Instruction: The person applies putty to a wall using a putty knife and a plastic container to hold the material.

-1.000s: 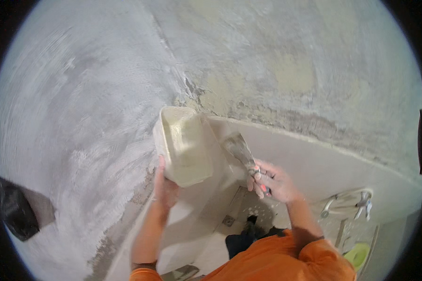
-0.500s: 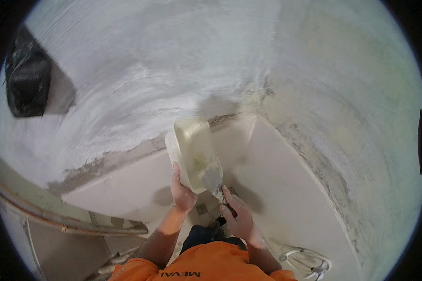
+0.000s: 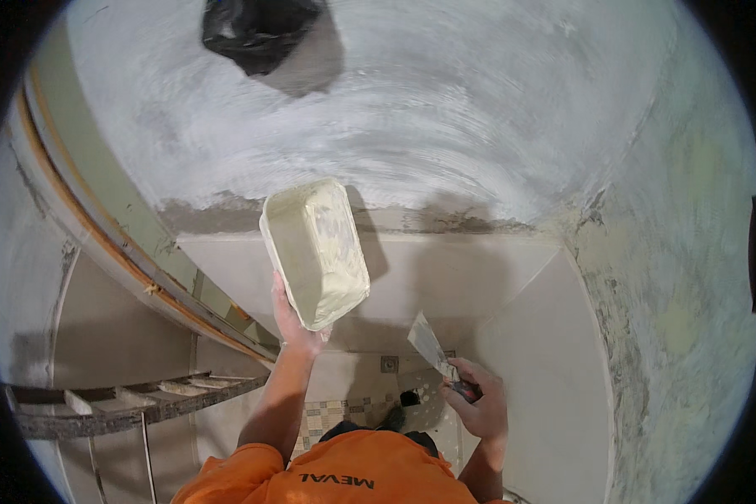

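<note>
A cream-coloured plastic tub [image 3: 291,252] is in my left hand [image 3: 291,323], gripped at its lower edge. The tub is tilted, and pale filler [image 3: 342,281] coats its inner right side. My right hand [image 3: 479,401] is closed around the handle of a putty knife [image 3: 429,343]. The knife's flat blade points up and left, apart from the tub, with some pale residue on it. Both hands are in front of the light wall panels.
A black plastic bag [image 3: 260,34] hangs on the grey plastered wall [image 3: 412,126] at the top. On the left are a wooden-edged frame [image 3: 101,223] and a ladder [image 3: 134,403]. Patterned tiles [image 3: 332,413] show on the floor below.
The view has swung left. The putty knife has come out of the tub and moved away to the right. The tub has turned, showing more filler on its inner side.
</note>
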Available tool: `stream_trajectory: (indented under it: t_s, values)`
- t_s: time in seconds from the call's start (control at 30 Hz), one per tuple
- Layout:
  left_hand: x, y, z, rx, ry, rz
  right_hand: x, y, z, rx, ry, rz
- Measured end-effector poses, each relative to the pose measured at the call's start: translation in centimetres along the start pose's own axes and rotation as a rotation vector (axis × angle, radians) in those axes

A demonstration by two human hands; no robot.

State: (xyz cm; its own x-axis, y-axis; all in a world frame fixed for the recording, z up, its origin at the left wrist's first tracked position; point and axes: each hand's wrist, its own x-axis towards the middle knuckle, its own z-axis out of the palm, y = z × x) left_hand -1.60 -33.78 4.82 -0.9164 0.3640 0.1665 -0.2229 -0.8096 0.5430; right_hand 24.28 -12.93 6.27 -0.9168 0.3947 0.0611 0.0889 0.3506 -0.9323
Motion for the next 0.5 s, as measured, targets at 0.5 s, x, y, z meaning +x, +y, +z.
stream_trajectory:
  t_s: [0.5]
  values:
    - [-14.4, 16.3, -7.2, -0.044, 0.332, 0.113, -3.5, -10.1, 15.5, 0.084, -0.323, 0.03]
